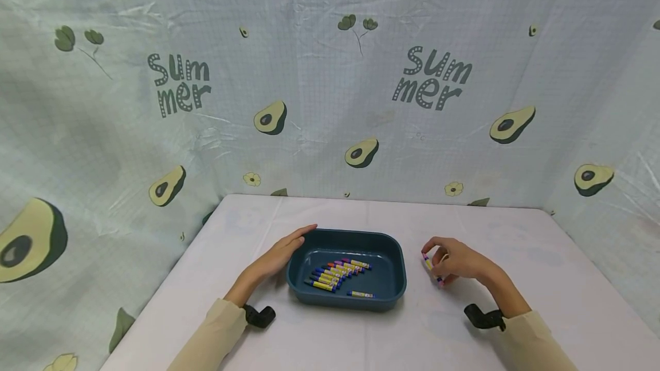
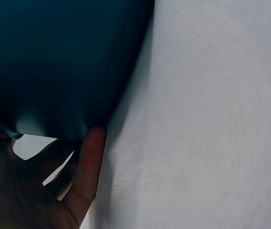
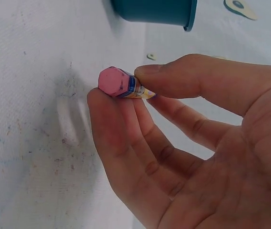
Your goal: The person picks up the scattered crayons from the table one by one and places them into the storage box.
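A dark teal tray [image 1: 345,302] holds several crayons [image 1: 337,271] in yellow wrappers, most lying side by side in a slanted row. One dark-tipped crayon [image 1: 361,294] lies apart near the front wall. My left hand [image 1: 275,255] rests against the tray's left end, fingers extended along the rim; in the left wrist view a fingertip [image 2: 95,136] touches the tray's outer wall [image 2: 54,86]. Right of the tray, my right hand [image 1: 459,259] pinches a pink crayon [image 3: 114,82] between thumb and fingers. Its flat pink end faces the right wrist camera.
A white cloth covers the table [image 1: 376,342], and small coloured specks mark it in the right wrist view. Behind stands a pale curtain [image 1: 309,73] printed with avocados and lettering. Black wrist cameras [image 1: 260,316] sit on both wrists.
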Demonstrator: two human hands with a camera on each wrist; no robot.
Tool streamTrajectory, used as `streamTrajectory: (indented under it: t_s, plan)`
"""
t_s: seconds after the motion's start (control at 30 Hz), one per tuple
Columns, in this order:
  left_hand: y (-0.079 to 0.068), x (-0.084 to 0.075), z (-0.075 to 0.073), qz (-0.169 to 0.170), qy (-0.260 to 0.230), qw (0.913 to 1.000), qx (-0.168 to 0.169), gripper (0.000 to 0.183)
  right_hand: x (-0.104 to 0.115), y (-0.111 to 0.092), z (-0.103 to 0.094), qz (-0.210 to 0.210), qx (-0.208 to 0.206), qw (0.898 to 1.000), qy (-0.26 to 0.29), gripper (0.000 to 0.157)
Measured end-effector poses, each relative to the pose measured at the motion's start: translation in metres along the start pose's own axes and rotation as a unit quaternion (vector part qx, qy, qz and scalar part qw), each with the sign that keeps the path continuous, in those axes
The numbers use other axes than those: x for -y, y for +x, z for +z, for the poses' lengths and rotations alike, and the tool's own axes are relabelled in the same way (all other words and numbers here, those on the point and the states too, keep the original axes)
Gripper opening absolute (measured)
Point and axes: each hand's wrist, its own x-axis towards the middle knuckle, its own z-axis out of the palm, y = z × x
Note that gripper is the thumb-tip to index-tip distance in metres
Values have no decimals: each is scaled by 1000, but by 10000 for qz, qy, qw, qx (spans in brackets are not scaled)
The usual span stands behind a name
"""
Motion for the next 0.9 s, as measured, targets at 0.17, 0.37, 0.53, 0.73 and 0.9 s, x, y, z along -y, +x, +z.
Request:
streamTrajectory:
  t_s: [0.17, 0.37, 0.53, 0.73, 0.9]
  plan:
    - [0, 1, -1, 22, -4, 10000, 16, 49, 1, -1, -2, -137, 86, 9998, 90, 49]
    - [1, 0, 0, 4, -25, 10000, 48, 49, 2, -4, -6, -300, 134, 9993, 177, 50]
    - [0, 0, 0, 6, 25, 10000, 34, 49, 7, -6, -9, -434, 113, 9988, 210, 50]
    - [-1, 0, 0, -3, 49, 10000, 12, 50, 17, -6, -11, -553, 151, 9983, 78, 51]
    - [-1, 1, 0, -14, 13, 10000, 12, 50, 29, -5, -14, -715, 217, 9971, -109, 49]
